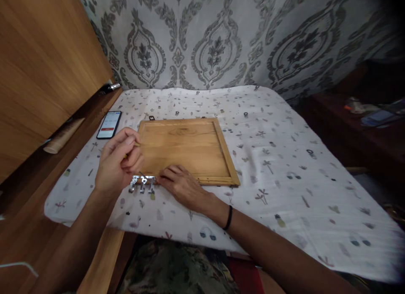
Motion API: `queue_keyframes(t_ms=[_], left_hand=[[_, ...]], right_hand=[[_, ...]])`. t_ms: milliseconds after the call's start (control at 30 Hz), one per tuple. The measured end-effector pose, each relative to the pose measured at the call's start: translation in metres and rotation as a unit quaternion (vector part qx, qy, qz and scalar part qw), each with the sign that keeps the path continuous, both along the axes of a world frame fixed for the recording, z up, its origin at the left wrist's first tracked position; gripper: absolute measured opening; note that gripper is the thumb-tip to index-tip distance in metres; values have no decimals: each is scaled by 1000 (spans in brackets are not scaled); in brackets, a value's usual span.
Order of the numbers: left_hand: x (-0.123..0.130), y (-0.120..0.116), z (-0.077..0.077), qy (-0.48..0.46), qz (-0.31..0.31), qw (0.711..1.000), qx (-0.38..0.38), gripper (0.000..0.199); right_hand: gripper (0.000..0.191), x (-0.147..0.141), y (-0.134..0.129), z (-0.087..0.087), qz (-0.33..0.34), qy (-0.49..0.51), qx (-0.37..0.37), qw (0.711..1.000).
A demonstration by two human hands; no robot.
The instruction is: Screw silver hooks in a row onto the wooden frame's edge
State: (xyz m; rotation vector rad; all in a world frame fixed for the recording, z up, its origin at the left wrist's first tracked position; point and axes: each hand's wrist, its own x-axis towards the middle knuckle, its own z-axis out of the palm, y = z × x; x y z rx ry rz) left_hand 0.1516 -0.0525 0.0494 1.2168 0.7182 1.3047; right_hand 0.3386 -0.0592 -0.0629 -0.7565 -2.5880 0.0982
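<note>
A wooden board [182, 148] with a raised frame lies flat on the patterned cloth. Along its near left edge sits a silvery metal hook rail [143, 180], its several hooks pointing towards me. My left hand [118, 159] is closed above the board's left corner around a thin tool with a yellowish handle, apparently a screwdriver [126, 156]. The narrow shaft slants down to the rail; the exact contact at its tip is too small to make out. My right hand [180, 186] rests on the near edge of the board, curled fingertips pressed at the rail's right end.
A phone [109, 125] with a lit screen lies left of the board. The cloth [278, 167] with small printed figures covers the surface. At left rises a wooden panel [47, 66], with a rolled tube [63, 136] below it. A patterned curtain [215, 45] hangs behind.
</note>
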Motion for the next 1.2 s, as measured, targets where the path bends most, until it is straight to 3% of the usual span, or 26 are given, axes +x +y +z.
queue_keyframes(t_ms=[333, 733, 833, 967, 1033, 1133, 1200], left_hand=[[8, -2, -14, -7, 78, 997, 6, 19], [18, -7, -16, -15, 74, 996, 37, 19], [18, -8, -15, 18, 25, 999, 32, 15], [11, 0, -9, 79, -167, 983, -2, 12], [5, 8, -7, 87, -233, 968, -18, 12], [-2, 15, -8, 72, -222, 972, -19, 15], [-4, 14, -9, 92, -145, 985, -14, 20]], right_hand=[[20, 0, -1, 1, -1, 4, 7, 1000], [19, 0, 0, 2, -1, 0, 0, 1000], [19, 0, -1, 3, 1, -7, -3, 1000], [21, -1, -1, 2, -3, -9, -3, 1000], [20, -1, 0, 1, -5, -10, -1, 1000], [19, -1, 0, 2, -6, -13, 0, 1000], [18, -1, -1, 3, -8, -17, -1, 1000]])
